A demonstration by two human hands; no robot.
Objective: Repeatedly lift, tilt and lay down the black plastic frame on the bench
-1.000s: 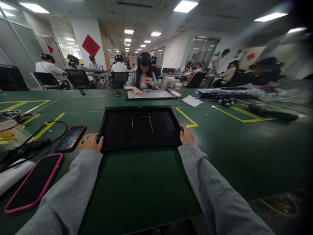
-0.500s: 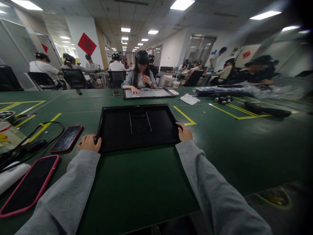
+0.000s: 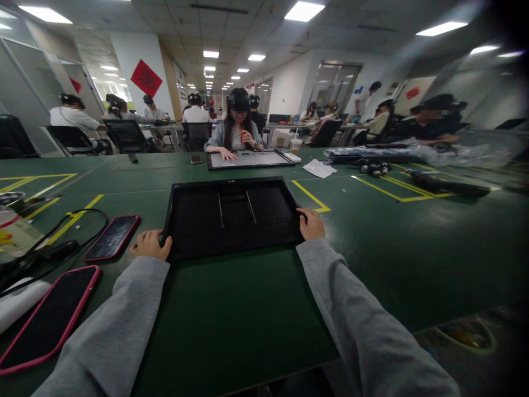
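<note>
A black monitor casing (image 3: 198,215) lies on the green table before me, its hollow side up, with two thin pale metal strips near its middle. At the casing's left edge is my left hand (image 3: 151,244), its thumb against the rim and its fingers curled over the outside. My right hand (image 3: 312,224) grips the opposite edge, thumb over the rim and fingers partly hidden behind it. Both grey sleeves reach in from the bottom of the view.
On the left lie two phones, a pink-edged one (image 3: 49,322) and a red-edged one (image 3: 112,237), beside black cables (image 3: 61,249). Across the table a co-worker (image 3: 237,124) sits at a flat panel (image 3: 252,159). A white tissue (image 3: 319,168) and plastic wrap (image 3: 467,153) lie at the right.
The camera's view has shifted very slightly. Both hands stay on the casing, which keeps its place on the table.
</note>
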